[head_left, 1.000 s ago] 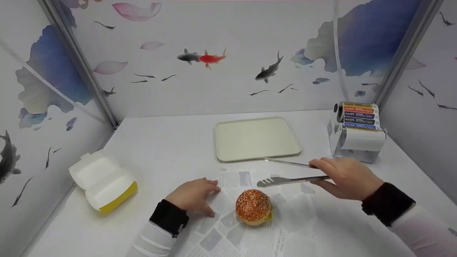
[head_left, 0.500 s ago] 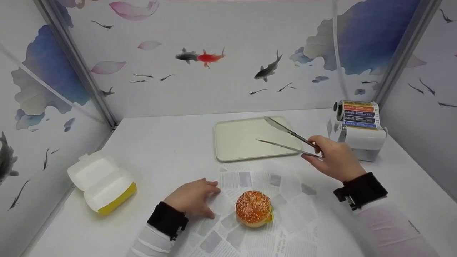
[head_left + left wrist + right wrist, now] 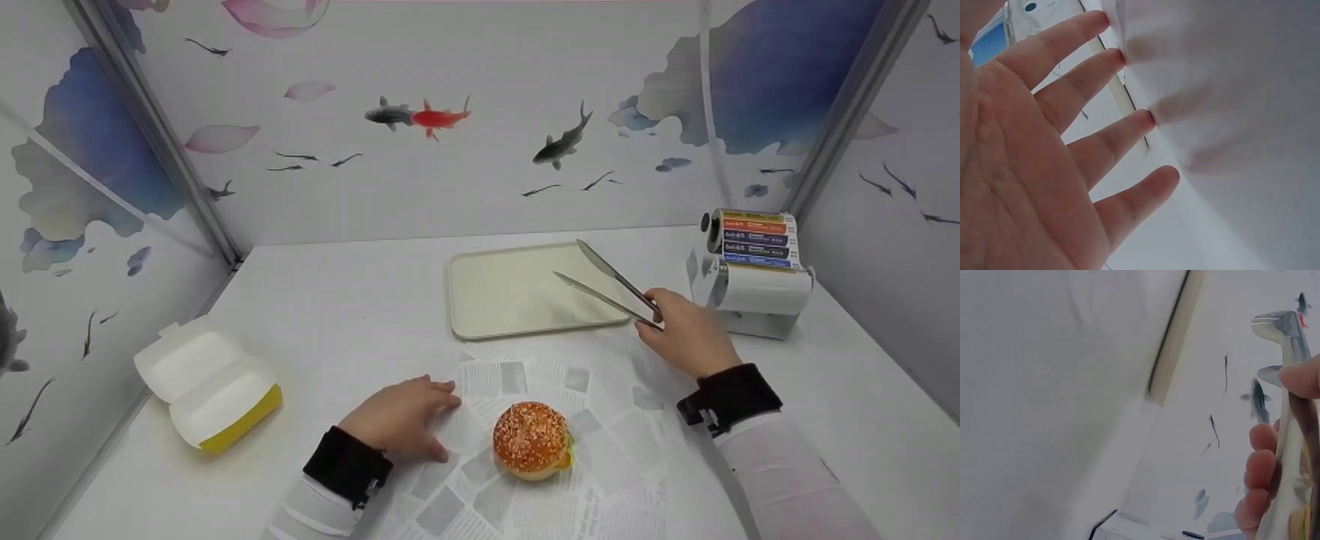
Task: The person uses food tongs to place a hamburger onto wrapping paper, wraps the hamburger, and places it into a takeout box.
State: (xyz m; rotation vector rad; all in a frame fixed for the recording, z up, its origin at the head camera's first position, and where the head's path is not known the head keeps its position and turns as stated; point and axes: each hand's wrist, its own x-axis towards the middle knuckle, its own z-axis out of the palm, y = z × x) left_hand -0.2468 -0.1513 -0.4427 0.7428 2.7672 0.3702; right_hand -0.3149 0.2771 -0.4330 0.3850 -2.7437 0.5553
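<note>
Jutting forward-left from right grip (image 3: 688, 334): tongs (image 3: 600, 261) (spread).

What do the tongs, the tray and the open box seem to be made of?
Tongs: likely polished steel, given the grey, reflective shine in the right wrist view.
Tray: probably matte plastic, judging by its even cream colour and rounded, raised rim.
Open box: perhaps smooth coated card, white inside with a yellow side; foam remains possible.
</note>
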